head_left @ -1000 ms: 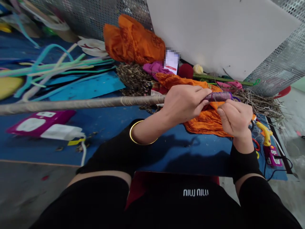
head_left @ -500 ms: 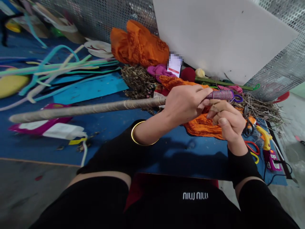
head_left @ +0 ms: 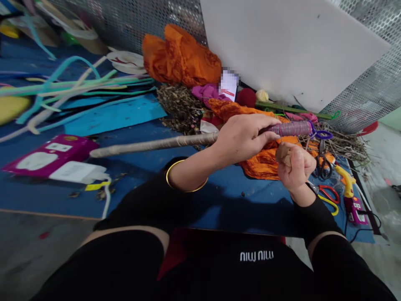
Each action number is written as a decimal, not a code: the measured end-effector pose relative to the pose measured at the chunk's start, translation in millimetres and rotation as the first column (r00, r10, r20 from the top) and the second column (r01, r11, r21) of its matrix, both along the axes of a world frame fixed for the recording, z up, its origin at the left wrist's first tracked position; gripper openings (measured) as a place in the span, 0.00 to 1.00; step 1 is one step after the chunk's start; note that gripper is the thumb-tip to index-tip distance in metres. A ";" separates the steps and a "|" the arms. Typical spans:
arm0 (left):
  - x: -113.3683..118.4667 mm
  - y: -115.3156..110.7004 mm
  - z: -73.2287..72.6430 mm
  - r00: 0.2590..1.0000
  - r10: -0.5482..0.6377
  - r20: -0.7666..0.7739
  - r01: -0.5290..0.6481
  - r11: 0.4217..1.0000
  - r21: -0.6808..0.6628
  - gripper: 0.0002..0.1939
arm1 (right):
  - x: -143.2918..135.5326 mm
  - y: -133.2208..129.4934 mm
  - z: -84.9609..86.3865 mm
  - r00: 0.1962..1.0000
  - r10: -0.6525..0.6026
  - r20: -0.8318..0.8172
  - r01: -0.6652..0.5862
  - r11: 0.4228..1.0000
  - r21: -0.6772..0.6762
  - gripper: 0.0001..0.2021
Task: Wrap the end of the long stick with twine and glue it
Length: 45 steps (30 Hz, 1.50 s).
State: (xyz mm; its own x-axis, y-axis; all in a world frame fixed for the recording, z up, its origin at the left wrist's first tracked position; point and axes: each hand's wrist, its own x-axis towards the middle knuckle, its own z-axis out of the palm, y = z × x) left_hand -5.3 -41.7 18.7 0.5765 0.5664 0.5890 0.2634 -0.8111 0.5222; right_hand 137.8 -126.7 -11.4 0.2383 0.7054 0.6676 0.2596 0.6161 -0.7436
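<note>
My left hand (head_left: 242,136) is closed around a long stick (head_left: 156,145) wrapped in greyish-tan material. Beyond my fingers, the stick's right end is bound in purple-pink thread (head_left: 293,128), and a violet loop (head_left: 323,134) sticks out at the tip. Just below that bound end, my right hand (head_left: 296,165) is curled into a fist. A thin strand appears to run from the stick's tip down to this fist; the part inside the fingers is hidden. Crumpled orange cloth (head_left: 260,163) lies beneath both hands.
Scissors with red and yellow handles (head_left: 330,196), black-handled snips (head_left: 322,163) and a yellow glue gun (head_left: 346,179) lie at right. Dry twigs (head_left: 347,140) sit behind. Leftward are a purple packet (head_left: 62,152) and coloured foam strips (head_left: 94,90); a white board (head_left: 282,46) stands behind.
The stick has shifted right through my left hand, so its left end now lies farther right. My right hand has dropped lower, slightly away from the stick, and its fingers have curled tighter.
</note>
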 end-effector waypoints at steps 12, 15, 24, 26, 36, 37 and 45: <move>7.2 2.2 -1.2 0.998 0.041 0.044 -0.036 0.993 -0.114 0.13 | 20.2 23.5 -6.1 0.888 0.046 0.458 -0.197 0.937 0.288 0.20; 6.7 3.6 -3.2 0.992 0.123 0.029 -0.122 0.992 -0.031 0.14 | 18.5 22.2 2.3 0.796 0.027 0.605 -0.273 0.907 0.320 0.17; -5.7 15.1 5.0 0.962 0.266 -0.065 -0.266 0.964 0.017 0.18 | 51.2 -5.0 38.6 0.590 -0.379 0.713 0.046 0.897 0.439 0.03; -8.0 17.7 6.1 0.944 0.321 -0.077 -0.319 0.947 0.039 0.17 | 66.9 -13.0 51.6 0.572 -0.403 0.714 0.171 0.910 0.377 0.04; -13.1 26.4 5.3 0.949 0.306 -0.080 -0.305 0.952 0.031 0.17 | 125.7 -29.7 77.0 0.610 -0.331 0.720 0.416 0.907 0.065 0.10; -13.4 26.6 5.0 0.949 0.300 -0.097 -0.299 0.954 0.024 0.17 | 126.1 -29.1 75.8 0.564 -0.401 0.722 0.473 0.873 0.116 0.09; -10.0 20.2 7.7 0.930 0.310 -0.195 -0.309 0.950 0.039 0.16 | 119.4 7.0 53.5 0.663 -0.732 0.159 0.697 0.680 0.228 0.14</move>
